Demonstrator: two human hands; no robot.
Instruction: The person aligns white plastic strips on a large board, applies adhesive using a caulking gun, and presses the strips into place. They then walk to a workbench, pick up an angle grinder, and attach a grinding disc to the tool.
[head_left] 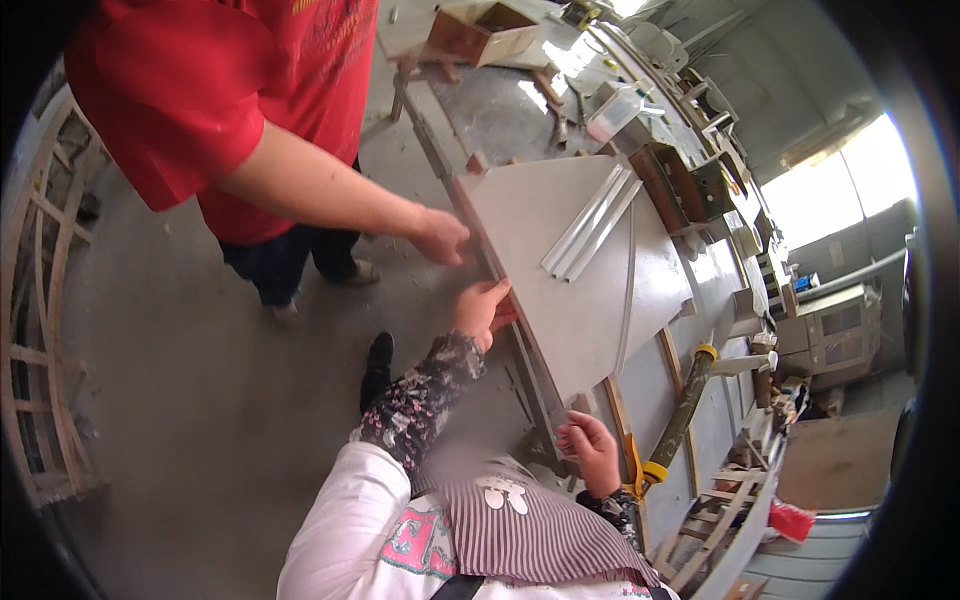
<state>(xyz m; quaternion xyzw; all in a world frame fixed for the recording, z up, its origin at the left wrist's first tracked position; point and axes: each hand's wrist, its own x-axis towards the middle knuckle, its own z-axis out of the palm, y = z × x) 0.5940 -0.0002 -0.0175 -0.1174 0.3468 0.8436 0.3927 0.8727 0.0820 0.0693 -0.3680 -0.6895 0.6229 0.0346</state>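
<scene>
Left hand (pixel 478 312) on the edge of a pale flat panel (pixel 560 325), a co-worker's hand (pixel 442 237) beside it

In the head view, the pale flat panel lies tilted across the picture at the left side of the cluttered table (pixel 485 105), its long edge toward the two people. The left hand appears clamped on that edge, thumb above and fingers below. The right hand (pixel 592 445) is by the panel's near corner, fingers bent; I cannot tell whether it touches the panel. Farther along the same edge is the co-worker's hand; whether it makes contact is unclear. Straight white strips (pixel 590 228) lie on the panel's upper face, with one thin curved strip (pixel 628 290) to their right. A caulking gun (pixel 690 410) with yellow ends rests to the right of the near corner.

The step in hand looks like handling or steadying the panel by its edge. Moving it would call for matched support from both people and a level face, since the loose-looking strips could slide.

As for writing, the red shirt (pixel 325 90) carries yellowish lettering, cut off and blurred, and the white top (pixel 345 500) has a pink printed patch. The striped apron (pixel 540 540) bears a white rabbit motif. No brand is clear.
</scene>
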